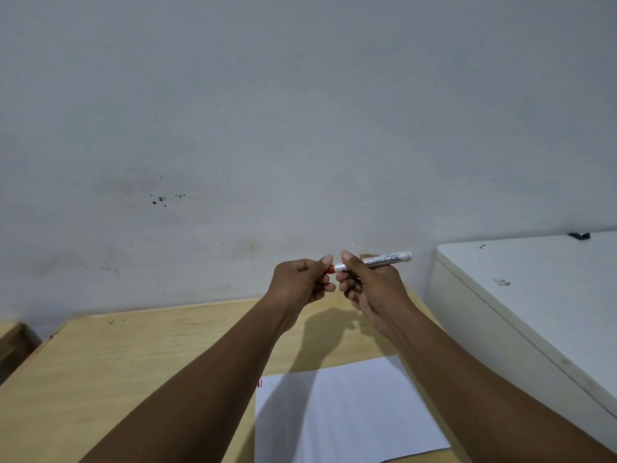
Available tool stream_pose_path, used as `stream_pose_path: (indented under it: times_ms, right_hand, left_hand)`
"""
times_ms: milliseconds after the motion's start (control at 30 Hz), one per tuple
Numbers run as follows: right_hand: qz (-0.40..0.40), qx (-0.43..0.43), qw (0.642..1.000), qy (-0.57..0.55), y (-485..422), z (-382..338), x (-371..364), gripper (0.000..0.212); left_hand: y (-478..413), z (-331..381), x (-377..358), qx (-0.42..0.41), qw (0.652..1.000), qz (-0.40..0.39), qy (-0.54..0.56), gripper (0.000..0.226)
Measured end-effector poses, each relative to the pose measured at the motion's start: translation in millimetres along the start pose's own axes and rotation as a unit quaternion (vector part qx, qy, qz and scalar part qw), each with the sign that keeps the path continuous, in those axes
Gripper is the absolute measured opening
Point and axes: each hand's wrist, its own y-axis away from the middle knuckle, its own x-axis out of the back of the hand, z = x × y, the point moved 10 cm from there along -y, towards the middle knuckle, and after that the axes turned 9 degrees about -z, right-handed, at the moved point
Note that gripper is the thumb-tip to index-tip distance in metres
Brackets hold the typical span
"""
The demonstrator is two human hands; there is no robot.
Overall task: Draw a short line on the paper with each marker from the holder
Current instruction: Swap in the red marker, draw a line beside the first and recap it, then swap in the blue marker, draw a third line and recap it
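Observation:
A white marker (384, 260) with an orange-red cap (330, 269) is held level in the air above the table's far edge. My right hand (367, 282) grips its white barrel. My left hand (300, 282) pinches the cap end, thumb on top. The two hands almost touch. A white sheet of paper (347, 412) lies on the wooden table (133, 362) below my arms, with short red and dark strokes (260, 383) at its top left corner. The marker holder is not in view.
A white cabinet or appliance top (534, 289) stands to the right of the table, higher than it. A grey wall (300, 128) rises right behind the table. A lower wooden surface (10, 332) shows at the far left.

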Motion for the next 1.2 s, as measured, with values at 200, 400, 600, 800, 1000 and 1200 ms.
stream_pose_path:
  times_ms: [200,400,600,800,1000,1200]
  right_hand:
    - [-0.002,-0.031,0.999,0.035,-19,-8,5,0.036]
    - [0.112,-0.089,0.970,0.195,-28,-35,77,0.046]
    - [0.129,-0.082,0.942,0.298,-33,-47,120,0.025]
    - [0.111,-0.082,0.940,0.312,-38,-34,126,0.018]
    - [0.105,-0.076,0.943,0.308,-42,-27,127,0.012]
    - [0.102,-0.080,0.942,0.310,-38,-24,127,0.013]
  left_hand:
    - [-18,19,-2,-0.034,0.999,0.025,-0.029,0.025]
    - [-40,65,7,-0.124,0.965,0.119,-0.199,0.026]
    - [-64,81,-17,-0.174,0.900,0.115,-0.382,0.022]
    - [-87,55,-53,-0.141,0.867,0.050,-0.475,0.021]
    - [-94,30,-85,-0.103,0.833,-0.063,-0.540,0.029]
    - [-93,29,-96,-0.120,0.789,-0.069,-0.599,0.022]
